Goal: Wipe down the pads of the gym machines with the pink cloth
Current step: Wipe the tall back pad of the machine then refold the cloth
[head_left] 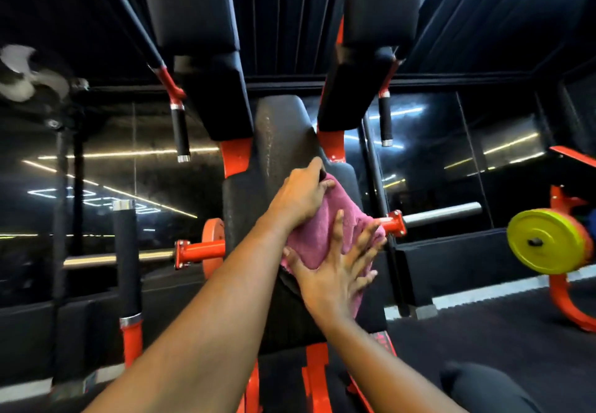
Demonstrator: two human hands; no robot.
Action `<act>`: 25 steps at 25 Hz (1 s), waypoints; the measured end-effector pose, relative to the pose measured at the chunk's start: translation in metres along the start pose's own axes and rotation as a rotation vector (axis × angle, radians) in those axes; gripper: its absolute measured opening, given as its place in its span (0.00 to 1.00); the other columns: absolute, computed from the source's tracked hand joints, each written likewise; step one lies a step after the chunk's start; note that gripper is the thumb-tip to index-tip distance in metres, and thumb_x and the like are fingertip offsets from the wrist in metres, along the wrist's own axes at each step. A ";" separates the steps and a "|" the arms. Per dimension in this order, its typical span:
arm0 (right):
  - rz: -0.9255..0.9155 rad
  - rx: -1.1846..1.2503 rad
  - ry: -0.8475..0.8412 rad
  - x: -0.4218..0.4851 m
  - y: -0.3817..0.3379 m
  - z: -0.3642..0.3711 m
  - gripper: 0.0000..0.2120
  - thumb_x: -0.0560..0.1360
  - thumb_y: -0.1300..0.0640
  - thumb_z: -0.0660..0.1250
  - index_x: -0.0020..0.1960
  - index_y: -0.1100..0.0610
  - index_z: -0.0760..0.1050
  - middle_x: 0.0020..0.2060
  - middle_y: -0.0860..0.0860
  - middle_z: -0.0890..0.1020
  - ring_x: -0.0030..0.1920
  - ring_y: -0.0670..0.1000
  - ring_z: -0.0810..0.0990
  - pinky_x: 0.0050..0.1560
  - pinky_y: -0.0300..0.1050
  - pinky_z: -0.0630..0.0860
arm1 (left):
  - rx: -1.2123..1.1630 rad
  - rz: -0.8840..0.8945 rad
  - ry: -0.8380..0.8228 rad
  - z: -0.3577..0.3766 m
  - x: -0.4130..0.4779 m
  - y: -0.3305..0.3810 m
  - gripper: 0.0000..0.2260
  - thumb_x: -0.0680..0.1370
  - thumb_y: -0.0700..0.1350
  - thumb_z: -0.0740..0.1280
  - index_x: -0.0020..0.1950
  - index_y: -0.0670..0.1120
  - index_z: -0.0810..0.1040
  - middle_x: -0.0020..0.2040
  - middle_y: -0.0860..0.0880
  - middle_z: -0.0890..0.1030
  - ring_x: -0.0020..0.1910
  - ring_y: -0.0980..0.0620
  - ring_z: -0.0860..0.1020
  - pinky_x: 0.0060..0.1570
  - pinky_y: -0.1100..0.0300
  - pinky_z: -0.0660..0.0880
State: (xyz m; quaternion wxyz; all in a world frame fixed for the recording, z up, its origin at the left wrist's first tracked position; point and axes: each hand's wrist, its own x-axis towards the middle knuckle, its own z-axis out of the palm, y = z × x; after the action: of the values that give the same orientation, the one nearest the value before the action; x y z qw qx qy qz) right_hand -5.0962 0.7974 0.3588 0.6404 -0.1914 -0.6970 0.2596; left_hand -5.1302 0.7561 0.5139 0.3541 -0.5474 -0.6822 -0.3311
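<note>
A pink cloth (325, 228) lies spread against the black back pad (277, 154) of a red-framed gym machine in the middle of the view. My left hand (300, 196) rests on the cloth's upper part, its fingers curled over the top edge and gripping the cloth against the pad. My right hand (338, 270) presses flat on the cloth's lower part with fingers spread straight. Two black shoulder pads (200, 25) (377, 19) hang above the back pad. The lower pad surface under the cloth is hidden.
Black-gripped handles (180, 132) (385, 122) hang at each side of the pad. Chrome weight pegs (442, 214) (109, 259) stick out left and right. A yellow weight plate (545, 240) sits on another red machine at right. Mirrors line the wall behind.
</note>
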 end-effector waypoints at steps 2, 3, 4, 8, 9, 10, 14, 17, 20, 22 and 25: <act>-0.033 -0.004 0.077 0.013 -0.012 0.013 0.50 0.72 0.30 0.68 0.80 0.35 0.36 0.76 0.49 0.24 0.77 0.58 0.25 0.74 0.75 0.47 | -0.009 0.047 0.039 -0.025 0.003 -0.003 0.11 0.80 0.50 0.66 0.45 0.51 0.65 0.39 0.46 0.77 0.44 0.37 0.77 0.44 0.49 0.73; -0.076 -0.017 0.101 0.027 -0.015 0.022 0.47 0.75 0.34 0.67 0.80 0.35 0.38 0.78 0.49 0.26 0.78 0.59 0.26 0.74 0.75 0.50 | -0.001 0.055 0.069 -0.035 0.006 -0.009 0.11 0.80 0.51 0.66 0.45 0.51 0.65 0.38 0.47 0.76 0.43 0.38 0.77 0.43 0.49 0.72; -0.131 -0.035 0.122 0.045 -0.017 0.032 0.44 0.77 0.37 0.67 0.80 0.35 0.39 0.79 0.50 0.28 0.79 0.59 0.29 0.74 0.75 0.52 | 0.012 0.058 0.099 -0.043 0.012 -0.018 0.10 0.81 0.52 0.65 0.45 0.51 0.66 0.39 0.46 0.77 0.44 0.38 0.78 0.43 0.49 0.73; -0.323 -0.162 0.158 0.139 -0.008 0.087 0.40 0.79 0.43 0.65 0.81 0.37 0.42 0.81 0.49 0.34 0.80 0.61 0.33 0.73 0.76 0.54 | 0.131 -0.009 0.206 -0.058 0.051 -0.087 0.12 0.82 0.59 0.57 0.54 0.51 0.71 0.47 0.46 0.82 0.49 0.42 0.79 0.48 0.47 0.76; -0.351 -0.187 0.157 0.165 -0.006 0.101 0.41 0.78 0.44 0.65 0.81 0.37 0.43 0.81 0.49 0.34 0.80 0.62 0.34 0.73 0.77 0.53 | 0.173 -0.037 0.226 -0.057 0.061 -0.109 0.12 0.83 0.58 0.57 0.55 0.51 0.71 0.48 0.47 0.81 0.50 0.42 0.79 0.49 0.48 0.75; -0.377 -0.209 0.158 0.194 -0.004 0.119 0.40 0.78 0.45 0.65 0.81 0.37 0.43 0.81 0.48 0.35 0.80 0.62 0.34 0.73 0.77 0.53 | 0.218 -0.057 0.240 -0.055 0.075 -0.137 0.11 0.83 0.56 0.56 0.55 0.50 0.71 0.48 0.46 0.81 0.51 0.41 0.79 0.48 0.48 0.74; -0.497 -0.398 0.128 0.308 -0.010 0.185 0.37 0.78 0.43 0.62 0.81 0.38 0.48 0.82 0.49 0.43 0.80 0.64 0.39 0.72 0.76 0.57 | 0.309 -0.119 0.218 -0.024 0.123 -0.260 0.11 0.83 0.51 0.56 0.51 0.47 0.72 0.48 0.45 0.79 0.52 0.41 0.77 0.49 0.46 0.73; -0.586 -0.549 -0.028 0.364 -0.024 0.234 0.35 0.77 0.41 0.59 0.81 0.36 0.48 0.83 0.50 0.46 0.80 0.65 0.37 0.70 0.79 0.55 | 0.298 -0.192 0.145 0.006 0.144 -0.333 0.14 0.81 0.55 0.54 0.53 0.47 0.72 0.52 0.43 0.79 0.55 0.40 0.77 0.53 0.44 0.74; -0.688 -0.601 -0.149 0.375 -0.017 0.278 0.32 0.79 0.33 0.53 0.79 0.31 0.43 0.82 0.46 0.40 0.76 0.69 0.28 0.65 0.85 0.42 | 0.226 -0.211 0.133 0.028 0.154 -0.375 0.18 0.82 0.55 0.55 0.63 0.44 0.73 0.62 0.42 0.78 0.63 0.41 0.75 0.62 0.50 0.70; -0.794 -0.594 -0.125 0.384 -0.012 0.283 0.28 0.79 0.30 0.48 0.78 0.30 0.48 0.82 0.43 0.41 0.76 0.69 0.29 0.64 0.86 0.41 | 0.103 -0.206 0.219 0.036 0.154 -0.387 0.13 0.84 0.49 0.57 0.61 0.43 0.74 0.61 0.42 0.78 0.63 0.42 0.74 0.57 0.55 0.67; -0.789 -0.583 -0.043 0.394 -0.020 0.278 0.22 0.81 0.34 0.52 0.74 0.31 0.62 0.81 0.41 0.54 0.80 0.67 0.39 0.68 0.81 0.54 | -0.002 -0.218 0.280 0.037 0.153 -0.385 0.08 0.85 0.47 0.56 0.51 0.47 0.72 0.56 0.42 0.79 0.59 0.42 0.75 0.51 0.55 0.64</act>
State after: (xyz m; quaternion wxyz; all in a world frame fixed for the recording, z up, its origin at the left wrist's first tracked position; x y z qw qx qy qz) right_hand -5.4131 0.9856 0.6709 0.5952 -0.0786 -0.7730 -0.2050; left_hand -5.5355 0.7960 0.5992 0.4072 -0.4192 -0.6809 -0.4414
